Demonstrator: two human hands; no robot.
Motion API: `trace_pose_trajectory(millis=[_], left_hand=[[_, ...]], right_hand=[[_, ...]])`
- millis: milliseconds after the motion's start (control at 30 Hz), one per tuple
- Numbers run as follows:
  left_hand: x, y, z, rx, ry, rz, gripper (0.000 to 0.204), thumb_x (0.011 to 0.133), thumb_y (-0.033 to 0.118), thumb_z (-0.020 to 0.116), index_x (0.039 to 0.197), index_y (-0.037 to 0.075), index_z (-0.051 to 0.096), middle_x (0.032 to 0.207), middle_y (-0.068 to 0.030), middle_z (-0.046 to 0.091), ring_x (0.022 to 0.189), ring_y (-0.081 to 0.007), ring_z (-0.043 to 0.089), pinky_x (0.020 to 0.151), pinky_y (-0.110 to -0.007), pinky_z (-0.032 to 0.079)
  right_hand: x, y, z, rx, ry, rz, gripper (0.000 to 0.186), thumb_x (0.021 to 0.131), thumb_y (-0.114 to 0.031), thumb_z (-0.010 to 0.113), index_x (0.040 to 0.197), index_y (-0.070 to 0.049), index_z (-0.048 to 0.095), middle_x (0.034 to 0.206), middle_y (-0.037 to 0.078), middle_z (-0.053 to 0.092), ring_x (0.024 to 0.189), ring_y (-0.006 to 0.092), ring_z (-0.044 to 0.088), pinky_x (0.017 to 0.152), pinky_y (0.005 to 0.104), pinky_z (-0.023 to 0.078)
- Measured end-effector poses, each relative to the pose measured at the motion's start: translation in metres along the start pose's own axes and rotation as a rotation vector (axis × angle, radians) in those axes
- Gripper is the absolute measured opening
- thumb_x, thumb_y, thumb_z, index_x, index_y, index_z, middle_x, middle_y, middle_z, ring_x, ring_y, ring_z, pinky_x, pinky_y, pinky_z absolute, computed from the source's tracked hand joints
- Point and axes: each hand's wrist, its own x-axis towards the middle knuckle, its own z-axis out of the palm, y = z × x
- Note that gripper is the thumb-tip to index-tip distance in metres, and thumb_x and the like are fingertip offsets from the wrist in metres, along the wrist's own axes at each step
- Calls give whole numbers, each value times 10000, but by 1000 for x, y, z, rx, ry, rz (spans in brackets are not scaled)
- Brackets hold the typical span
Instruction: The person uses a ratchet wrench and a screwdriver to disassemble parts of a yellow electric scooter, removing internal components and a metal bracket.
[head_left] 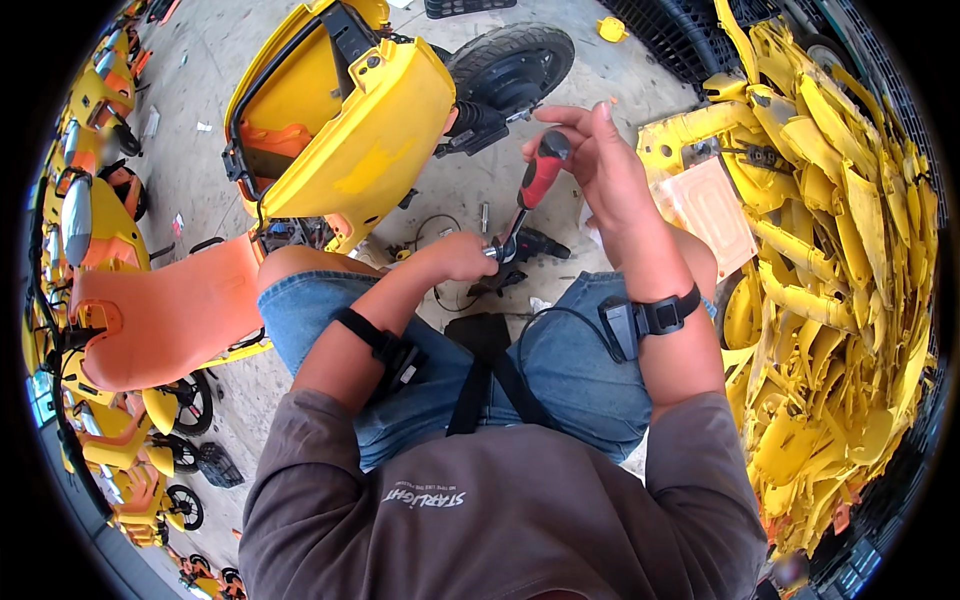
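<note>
My left hand (468, 257) has its fingers curled tight around the silver metal end of a ratchet-like tool with a red-and-black handle (543, 175). The tool slants up over the gap between my knees, and my right hand (608, 168) is open at the handle's upper end, fingers spread and bent just beside it; whether they touch it, I cannot tell.

Behind the tool, partly covered by it, a dark, angular object (541, 245) lies on the grey, stained concrete floor (200, 85). Near it are a small silver metal cylinder (485, 216) and a thin black cable (437, 224).

A large yellow plastic scooter body (400, 140) with an orange inner part fills the space ahead of me, its black-tyred wheel (515, 65) beyond. By my left knee sits a curved orange plastic panel (175, 310); farther left stand yellow-and-orange scooters (105, 240). My right side is hemmed in by a tall heap of yellow plastic panels (830, 300), with a translucent salmon plastic tray (708, 215) at its near edge and a black lattice crate (665, 45) beyond.

Pale printed lettering, a bigger line and a finer one, runs across the chest of my grey-brown T-shirt (560, 520).
</note>
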Motion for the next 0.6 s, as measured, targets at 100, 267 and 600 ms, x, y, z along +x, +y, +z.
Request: trace_pose_trajectory(millis=[100, 267, 600], left_hand=[[1, -3, -7, -93, 59, -34, 411, 751, 364, 691, 912, -12, 728, 798, -202, 705, 786, -345, 693, 715, -420, 526], [-3, -2, -22, -293, 134, -109, 317, 778, 312, 711, 870, 8, 713, 709, -94, 643, 641, -216, 601, 606, -367, 468], [-12, -9, -59, -566, 149, -192, 303, 823, 305, 705, 946, 29, 700, 653, -34, 567, 536, -153, 491, 492, -344, 381]], right_hand=[[-3, -4, -4, 51, -109, -23, 683, 1099, -572, 313, 1285, 14, 612, 1010, 152, 731, 938, 213, 694, 903, 355, 525], [1, -2, -16, 81, -53, -126, 664, 1099, -554, 334, 1259, 22, 624, 999, 141, 730, 882, 201, 687, 828, 332, 523], [-2, -11, -76, 214, 285, -199, 507, 1091, -448, 458, 1212, 12, 633, 981, 110, 704, 838, 184, 654, 771, 322, 519]])
